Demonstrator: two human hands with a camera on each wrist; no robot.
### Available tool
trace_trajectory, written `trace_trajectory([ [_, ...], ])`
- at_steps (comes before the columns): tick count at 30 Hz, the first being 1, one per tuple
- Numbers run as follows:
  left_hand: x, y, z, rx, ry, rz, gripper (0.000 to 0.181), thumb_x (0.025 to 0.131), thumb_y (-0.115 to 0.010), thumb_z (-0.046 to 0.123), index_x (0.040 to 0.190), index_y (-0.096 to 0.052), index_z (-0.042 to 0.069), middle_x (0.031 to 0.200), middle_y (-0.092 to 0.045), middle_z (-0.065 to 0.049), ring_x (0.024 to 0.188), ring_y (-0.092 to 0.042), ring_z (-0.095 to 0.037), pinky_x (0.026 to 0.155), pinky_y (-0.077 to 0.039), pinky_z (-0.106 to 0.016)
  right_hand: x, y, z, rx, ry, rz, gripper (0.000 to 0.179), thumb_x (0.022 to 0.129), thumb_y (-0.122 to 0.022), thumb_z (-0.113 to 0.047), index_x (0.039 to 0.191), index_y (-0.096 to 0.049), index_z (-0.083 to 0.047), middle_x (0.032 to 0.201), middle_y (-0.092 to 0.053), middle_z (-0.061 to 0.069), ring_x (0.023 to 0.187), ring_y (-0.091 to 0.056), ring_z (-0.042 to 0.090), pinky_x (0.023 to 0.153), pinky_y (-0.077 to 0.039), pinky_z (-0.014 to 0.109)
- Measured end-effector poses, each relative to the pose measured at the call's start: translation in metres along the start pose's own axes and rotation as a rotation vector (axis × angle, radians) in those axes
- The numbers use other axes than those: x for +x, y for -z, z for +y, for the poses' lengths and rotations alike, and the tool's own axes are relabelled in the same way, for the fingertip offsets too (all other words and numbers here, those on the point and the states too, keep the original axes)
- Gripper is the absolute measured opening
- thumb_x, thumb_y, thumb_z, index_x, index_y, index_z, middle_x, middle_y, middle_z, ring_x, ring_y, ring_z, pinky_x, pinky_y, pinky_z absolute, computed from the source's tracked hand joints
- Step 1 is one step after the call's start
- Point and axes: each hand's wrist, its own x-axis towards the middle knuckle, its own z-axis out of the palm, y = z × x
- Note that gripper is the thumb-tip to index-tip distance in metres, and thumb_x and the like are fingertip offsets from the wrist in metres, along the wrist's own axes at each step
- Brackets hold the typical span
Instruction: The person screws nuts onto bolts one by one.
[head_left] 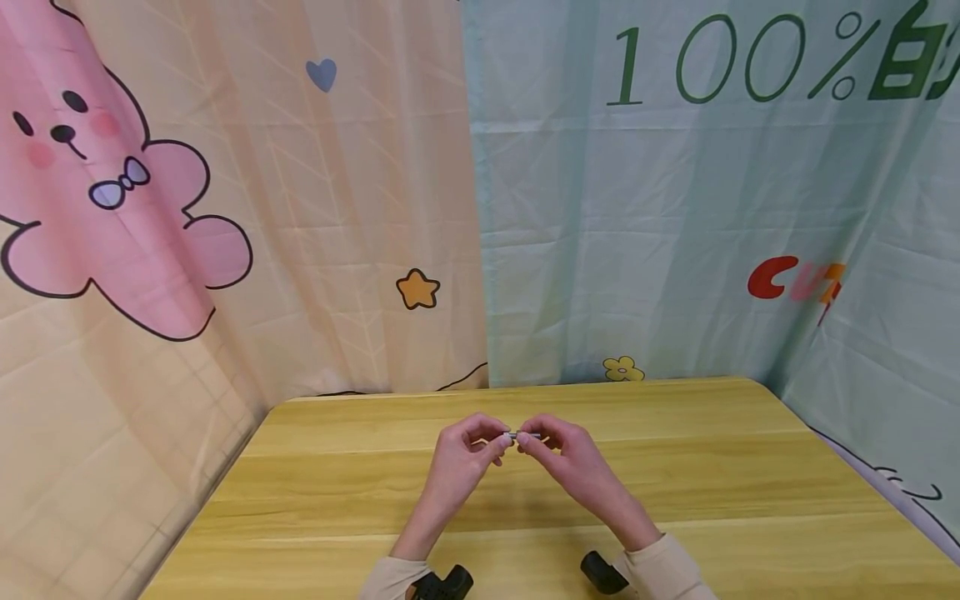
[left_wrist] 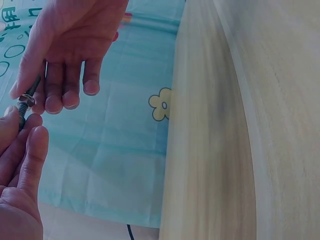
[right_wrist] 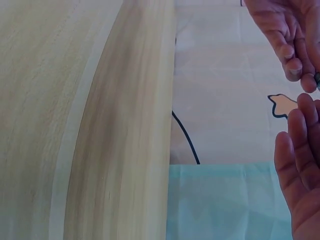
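Both hands meet over the middle of the table around a small dark metal bolt (left_wrist: 22, 108) with a nut (left_wrist: 28, 99) on its thread. My left hand (head_left: 463, 454) pinches the bolt's head end between thumb and fingers. From the other side my right hand (head_left: 570, 462) holds the nut with thumb and forefinger, its other fingers loosely bent in the left wrist view. Thread shows past the nut, towards the right palm. The fingers partly cover the bolt in the head view, and only a sliver shows at the right wrist view's edge.
The wooden table (head_left: 330, 500) lies beneath the hands. Printed curtains hang behind it, peach (head_left: 337, 208) on the left and pale green (head_left: 600, 208) on the right. Black wrist devices (head_left: 603, 572) sit at both sleeves.
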Motion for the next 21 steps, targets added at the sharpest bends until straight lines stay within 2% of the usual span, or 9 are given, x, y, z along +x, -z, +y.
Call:
trace_trajectory([
  [3, 0.000, 0.000, 0.000, 0.006, 0.004, -0.003, 0.007, 0.091, -0.068, 0.002, 0.098, -0.069, -0.002, 0.090, -0.067, -0.012, 0.072, -0.064, -0.016, 0.070, -0.057, -0.048, 0.000, 0.000, 0.000, -0.007, -0.007, -0.003, 0.024, 0.098, -0.059, -0.040, 0.099, -0.069, -0.017, 0.089, -0.067, -0.007, 0.085, -0.063, 0.018, 0.073, -0.053, 0.034],
  [5, 0.000, 0.000, 0.000, 0.006, 0.005, -0.003, 0.007, 0.091, -0.068, 0.002, 0.098, -0.069, -0.002, 0.090, -0.067, -0.011, 0.073, -0.063, -0.016, 0.070, -0.058, -0.046, 0.000, 0.000, 0.000, -0.011, -0.013, -0.006, 0.024, 0.098, -0.061, -0.040, 0.103, -0.069, -0.018, 0.094, -0.067, -0.008, 0.089, -0.062, 0.017, 0.075, -0.053, 0.034],
  [8, 0.000, 0.000, 0.000, 0.001, 0.004, -0.002, 0.008, 0.091, -0.068, 0.001, 0.098, -0.069, -0.002, 0.090, -0.067, -0.012, 0.073, -0.063, -0.017, 0.069, -0.058, -0.040, 0.001, 0.000, 0.001, -0.006, 0.005, -0.002, 0.019, 0.096, -0.066, -0.030, 0.112, -0.065, -0.020, 0.103, -0.066, -0.007, 0.096, -0.061, 0.014, 0.078, -0.053, 0.034],
  [10, 0.000, 0.000, -0.001, -0.002, 0.000, 0.001, 0.008, 0.091, -0.068, 0.001, 0.098, -0.069, -0.003, 0.090, -0.066, -0.012, 0.073, -0.063, -0.017, 0.068, -0.058, -0.039, 0.001, 0.000, 0.001, 0.004, 0.032, 0.004, 0.023, 0.093, -0.070, -0.020, 0.115, -0.062, -0.020, 0.107, -0.064, -0.007, 0.100, -0.060, 0.014, 0.079, -0.053, 0.033],
  [12, 0.000, 0.000, -0.001, -0.004, -0.002, 0.003, 0.007, 0.091, -0.068, 0.000, 0.098, -0.069, -0.003, 0.090, -0.066, -0.012, 0.072, -0.063, -0.018, 0.068, -0.058, -0.040, 0.002, 0.001, 0.002, 0.013, 0.072, 0.007, 0.026, 0.091, -0.071, -0.011, 0.114, -0.061, -0.019, 0.106, -0.063, -0.006, 0.100, -0.060, 0.015, 0.078, -0.053, 0.033],
  [15, 0.001, 0.000, -0.002, -0.001, -0.005, 0.003, 0.007, 0.091, -0.068, 0.000, 0.097, -0.069, -0.003, 0.090, -0.067, -0.012, 0.073, -0.064, -0.017, 0.068, -0.058, -0.039, 0.002, 0.002, 0.003, 0.010, 0.109, -0.001, 0.022, 0.092, -0.071, -0.011, 0.110, -0.062, -0.019, 0.104, -0.063, -0.007, 0.098, -0.060, 0.015, 0.078, -0.054, 0.032],
  [16, 0.002, 0.000, -0.007, 0.001, -0.003, 0.004, 0.007, 0.091, -0.068, 0.000, 0.097, -0.069, -0.003, 0.090, -0.067, -0.012, 0.074, -0.064, -0.017, 0.068, -0.058, -0.042, 0.002, 0.002, 0.003, 0.005, 0.114, -0.005, 0.020, 0.092, -0.071, -0.012, 0.109, -0.062, -0.019, 0.103, -0.063, -0.007, 0.097, -0.060, 0.015, 0.078, -0.054, 0.032],
  [21, 0.007, 0.001, -0.029, 0.008, -0.014, 0.013, 0.008, 0.091, -0.071, 0.006, 0.098, -0.070, 0.003, 0.091, -0.067, -0.011, 0.075, -0.064, -0.017, 0.067, -0.058, -0.039, 0.002, 0.002, 0.003, -0.023, 0.085, -0.008, 0.015, 0.093, -0.070, -0.020, 0.107, -0.064, -0.022, 0.102, -0.064, -0.011, 0.097, -0.061, 0.013, 0.079, -0.053, 0.032],
])
